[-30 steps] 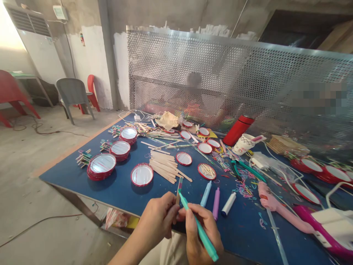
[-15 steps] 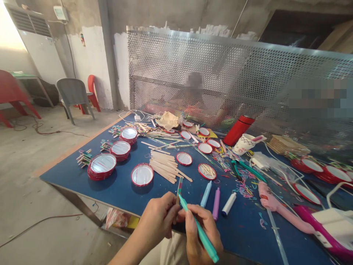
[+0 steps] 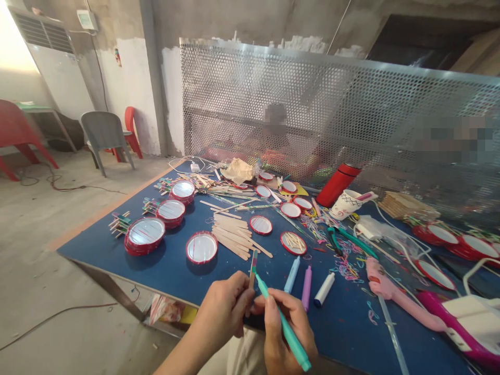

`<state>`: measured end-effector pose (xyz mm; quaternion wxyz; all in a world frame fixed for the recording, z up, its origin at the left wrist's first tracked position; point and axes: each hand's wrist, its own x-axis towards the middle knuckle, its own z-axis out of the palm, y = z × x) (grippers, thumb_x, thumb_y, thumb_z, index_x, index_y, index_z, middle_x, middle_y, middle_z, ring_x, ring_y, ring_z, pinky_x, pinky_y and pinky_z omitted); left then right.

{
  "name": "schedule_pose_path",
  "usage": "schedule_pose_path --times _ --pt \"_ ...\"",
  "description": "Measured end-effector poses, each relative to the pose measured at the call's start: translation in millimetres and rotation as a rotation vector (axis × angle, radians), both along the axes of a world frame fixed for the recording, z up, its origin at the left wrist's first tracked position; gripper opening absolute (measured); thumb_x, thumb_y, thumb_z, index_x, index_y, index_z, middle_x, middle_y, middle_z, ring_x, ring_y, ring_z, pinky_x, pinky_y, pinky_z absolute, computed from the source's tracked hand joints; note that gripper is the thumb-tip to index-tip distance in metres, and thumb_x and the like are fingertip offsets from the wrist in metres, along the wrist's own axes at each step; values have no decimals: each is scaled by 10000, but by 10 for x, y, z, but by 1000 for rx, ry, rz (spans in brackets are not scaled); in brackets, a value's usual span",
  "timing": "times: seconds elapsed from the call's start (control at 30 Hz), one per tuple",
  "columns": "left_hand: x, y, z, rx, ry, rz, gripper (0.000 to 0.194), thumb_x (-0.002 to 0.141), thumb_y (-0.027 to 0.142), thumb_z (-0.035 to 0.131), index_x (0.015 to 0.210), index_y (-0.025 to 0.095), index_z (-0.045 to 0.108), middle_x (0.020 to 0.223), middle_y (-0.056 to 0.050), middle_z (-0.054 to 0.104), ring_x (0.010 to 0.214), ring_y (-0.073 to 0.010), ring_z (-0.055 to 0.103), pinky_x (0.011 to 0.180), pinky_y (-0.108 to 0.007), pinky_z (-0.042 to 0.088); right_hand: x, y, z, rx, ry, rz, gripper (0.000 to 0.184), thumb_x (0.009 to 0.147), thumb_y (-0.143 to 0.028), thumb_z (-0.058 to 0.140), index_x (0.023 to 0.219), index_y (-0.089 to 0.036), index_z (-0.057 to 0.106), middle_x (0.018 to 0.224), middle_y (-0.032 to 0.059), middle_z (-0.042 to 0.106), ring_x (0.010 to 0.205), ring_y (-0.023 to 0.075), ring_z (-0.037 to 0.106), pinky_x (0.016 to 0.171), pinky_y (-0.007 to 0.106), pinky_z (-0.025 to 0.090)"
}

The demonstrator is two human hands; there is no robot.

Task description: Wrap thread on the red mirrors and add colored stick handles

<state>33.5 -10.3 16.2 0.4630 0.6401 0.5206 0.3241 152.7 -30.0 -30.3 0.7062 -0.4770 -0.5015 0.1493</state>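
My left hand (image 3: 228, 304) is closed on the lower part of a wooden craft stick (image 3: 252, 268), held upright at the table's front edge. Bands of green and purple colour mark the stick's upper part. In my right hand (image 3: 287, 328) is a turquoise marker (image 3: 287, 333), gripped like a pen, its tip at the coloured section of the stick. Just beyond lie a light blue marker (image 3: 292, 275), a purple marker (image 3: 307, 288) and a white marker with a dark cap (image 3: 324, 289). Plain craft sticks (image 3: 232, 234) are fanned out farther back.
Stacks of red-rimmed discs (image 3: 144, 237) stand on the left of the blue table (image 3: 167, 271). A pink glue gun (image 3: 402, 302), green-handled pliers (image 3: 355, 242), loose rubber bands (image 3: 347, 265), a paper cup (image 3: 346, 203) and a red flask (image 3: 338, 185) occupy the right. A perforated metal panel (image 3: 234, 94) rises behind.
The marker's tip has shifted slightly along the stick, and the stick has turned a little. Both hands stay in nearly the same place.
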Motion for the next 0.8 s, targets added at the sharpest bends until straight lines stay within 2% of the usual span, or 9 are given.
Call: schedule_pose_path --times 0.13,0.37,0.57,0.8 --pt "4 0 13 -22 1 -8 226 962 224 441 743 257 399 522 87 518 389 -101 548 407 -180 309 -53 -33 60 -42 106 -12 152 964 -334 674 943 -188 710 701 -3 717 572 145 690 571 245 556" --pt "4 -6 6 -19 -8 -7 212 974 250 441 765 255 410 577 72 545 403 -100 567 391 -182 297 -13 -19 24 -17 6 21 143 952 -327 683 925 -192 723 712 8 744 571 153 712 570 243 577" --pt "3 -4 8 -8 2 -15 205 975 257 432 771 251 420 573 75 554 409 -100 565 430 -180 330 -32 -24 7 -45 55 -8 185 968 -366 673 942 -187 714 737 18 740 604 157 720 592 245 591" --pt "9 2 -8 4 15 -16 206 968 276 432 764 249 420 581 67 567 408 -101 562 430 -181 331 60 34 -76 77 -62 45 85 974 -238 646 989 -196 719 747 9 749 573 142 721 548 213 608"
